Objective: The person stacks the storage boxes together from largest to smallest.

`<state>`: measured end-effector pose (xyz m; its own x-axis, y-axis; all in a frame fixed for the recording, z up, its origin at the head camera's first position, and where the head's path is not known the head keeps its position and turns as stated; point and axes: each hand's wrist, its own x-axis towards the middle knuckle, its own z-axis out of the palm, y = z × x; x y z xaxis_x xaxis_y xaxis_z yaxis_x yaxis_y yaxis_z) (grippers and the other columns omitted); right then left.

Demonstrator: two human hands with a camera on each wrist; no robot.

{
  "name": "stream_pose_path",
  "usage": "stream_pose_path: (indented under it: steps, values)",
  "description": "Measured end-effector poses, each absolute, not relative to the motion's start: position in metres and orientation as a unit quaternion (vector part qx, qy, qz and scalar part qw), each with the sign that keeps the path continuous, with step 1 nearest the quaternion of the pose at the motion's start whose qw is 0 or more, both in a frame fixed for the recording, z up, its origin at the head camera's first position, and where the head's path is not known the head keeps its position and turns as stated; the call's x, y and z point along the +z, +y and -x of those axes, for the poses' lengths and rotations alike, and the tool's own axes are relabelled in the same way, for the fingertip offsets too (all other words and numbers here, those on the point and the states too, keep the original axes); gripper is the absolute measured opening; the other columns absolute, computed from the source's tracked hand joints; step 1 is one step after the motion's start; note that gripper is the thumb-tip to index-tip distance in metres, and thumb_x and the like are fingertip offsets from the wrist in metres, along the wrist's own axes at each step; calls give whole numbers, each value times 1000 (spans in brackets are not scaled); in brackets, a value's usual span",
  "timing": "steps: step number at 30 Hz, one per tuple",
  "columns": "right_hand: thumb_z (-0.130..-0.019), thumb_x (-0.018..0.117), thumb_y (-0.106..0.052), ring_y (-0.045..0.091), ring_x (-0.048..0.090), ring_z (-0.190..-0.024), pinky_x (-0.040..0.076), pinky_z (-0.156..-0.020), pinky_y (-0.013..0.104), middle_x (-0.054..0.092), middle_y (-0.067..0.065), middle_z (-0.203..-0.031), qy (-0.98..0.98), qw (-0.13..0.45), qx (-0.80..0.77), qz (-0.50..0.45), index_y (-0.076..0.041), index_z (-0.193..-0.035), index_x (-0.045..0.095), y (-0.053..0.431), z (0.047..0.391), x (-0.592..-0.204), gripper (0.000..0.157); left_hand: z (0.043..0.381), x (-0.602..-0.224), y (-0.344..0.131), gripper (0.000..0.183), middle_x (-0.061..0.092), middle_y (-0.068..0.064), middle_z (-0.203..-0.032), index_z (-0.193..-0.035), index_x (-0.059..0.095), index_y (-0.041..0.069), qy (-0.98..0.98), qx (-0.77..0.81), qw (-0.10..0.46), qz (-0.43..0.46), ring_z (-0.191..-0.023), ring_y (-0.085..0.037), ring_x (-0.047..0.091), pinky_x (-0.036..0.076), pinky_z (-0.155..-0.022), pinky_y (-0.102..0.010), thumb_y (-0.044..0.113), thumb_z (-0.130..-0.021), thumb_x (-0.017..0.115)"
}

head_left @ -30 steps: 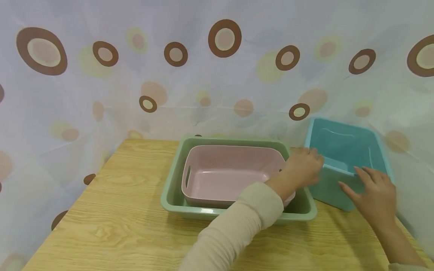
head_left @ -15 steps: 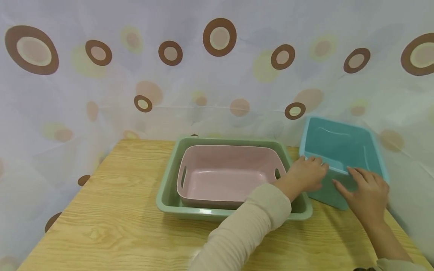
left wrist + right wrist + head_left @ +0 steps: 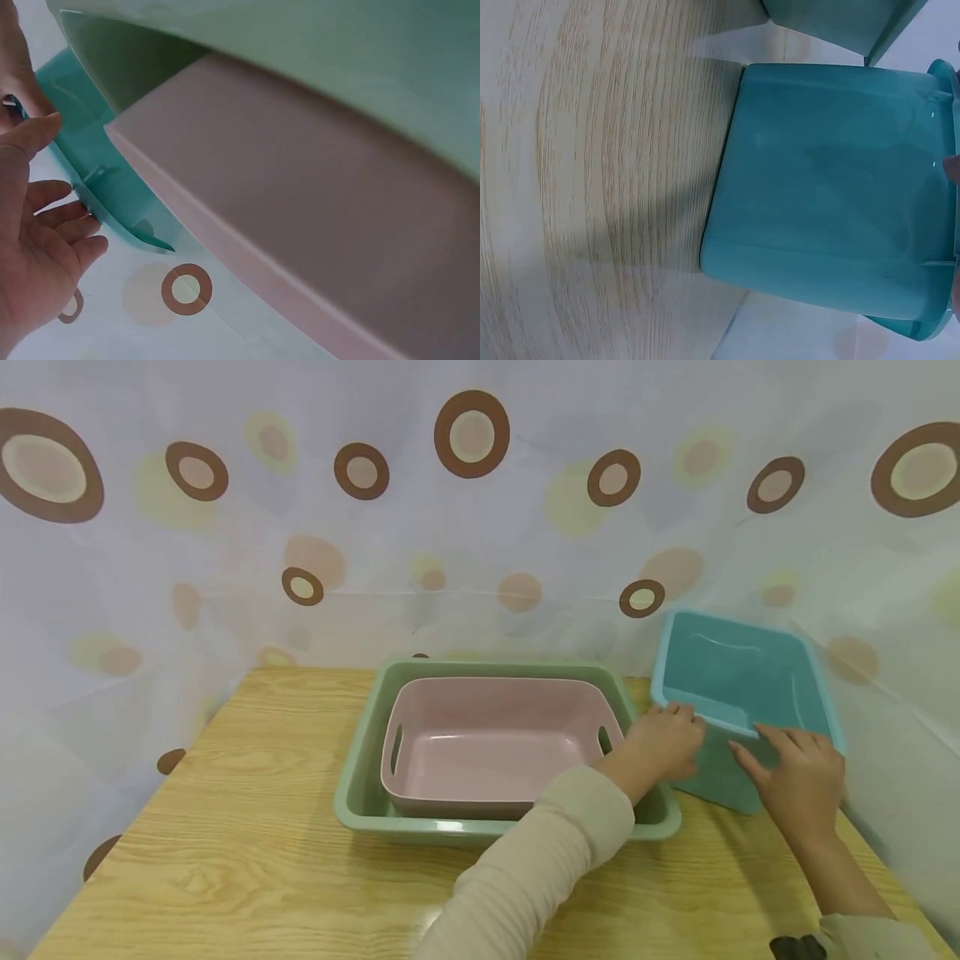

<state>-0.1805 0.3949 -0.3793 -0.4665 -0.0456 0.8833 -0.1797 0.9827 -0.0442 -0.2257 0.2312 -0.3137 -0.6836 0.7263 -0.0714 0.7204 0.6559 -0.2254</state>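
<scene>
A blue plastic storage bin [image 3: 716, 767] stands at the right of the table. My left hand [image 3: 663, 745] reaches across to the left part of its near rim, with the fingers bent over the edge. My right hand [image 3: 802, 785] is on the same rim farther right, fingers over the edge and thumb at the outer face. In the right wrist view the bin's outer wall [image 3: 825, 180] shows, with only bits of fingertips at the frame's edge. Beside the bin sits a green tub [image 3: 450, 829] with a pink basket [image 3: 495, 702] in it.
The pink basket has oval handle slots in its ends. The wooden table [image 3: 225, 827] runs back to a white curtain [image 3: 420, 552] printed with brown rings. The curtain also closes off the right side, near the bin.
Both hands have come down from just off the bin's near rim onto it. The whole view has drifted slightly left. The bin, tub and basket keep their places relative to each other.
</scene>
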Motion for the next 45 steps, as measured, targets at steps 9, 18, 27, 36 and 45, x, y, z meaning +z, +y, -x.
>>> stream_pose_path:
  steps: [9, 18, 27, 36, 45]
  values:
    - [-85, 28, -67, 46, 55, -65, 43, -60, 54, 62, 32, -78, -864, 499, 44, -38, 9, -89, 68, 396, 174, -375, 86, 223, -319, 232, 58, 34, 13, -137, -140, 31, 27, -910, 110, 23, 399, -127, -3, 31, 27, -106, -19, 51, -89, 46]
    - [-85, 29, -67, 45, 55, -61, 44, -53, 53, 63, 30, -76, -864, 500, 41, -44, 8, -85, 68, 398, 167, -371, 85, 213, -318, 232, 54, 38, 11, -134, -139, 34, 23, -911, 103, 33, 398, -127, -5, 32, 25, -108, -17, 46, -92, 45]
    - [-83, 29, -68, 41, 55, -57, 44, -51, 52, 62, 28, -69, -873, 483, 35, -57, 8, -82, 68, 404, 150, -367, 86, 195, -320, 236, 46, 43, 10, -131, -138, 37, 22, -900, 125, 85, 408, -122, -7, 39, 28, -106, -17, 38, -95, 42]
    - [-81, 28, -70, 42, 56, -60, 44, -52, 53, 62, 28, -72, -878, 474, 39, -52, 7, -81, 69, 405, 136, -367, 87, 185, -325, 234, 31, 50, 9, -111, -125, 53, 22, -876, 150, 174, 424, -104, -5, 52, 41, -94, -15, 24, -97, 43]
    - [-82, 29, -70, 41, 56, -59, 45, -53, 53, 63, 26, -69, -878, 474, 34, -60, 7, -81, 70, 409, 125, -364, 87, 180, -331, 234, 26, 53, 9, -104, -118, 59, 25, -868, 115, 228, 427, -95, -3, 52, 45, -83, -12, 23, -95, 46]
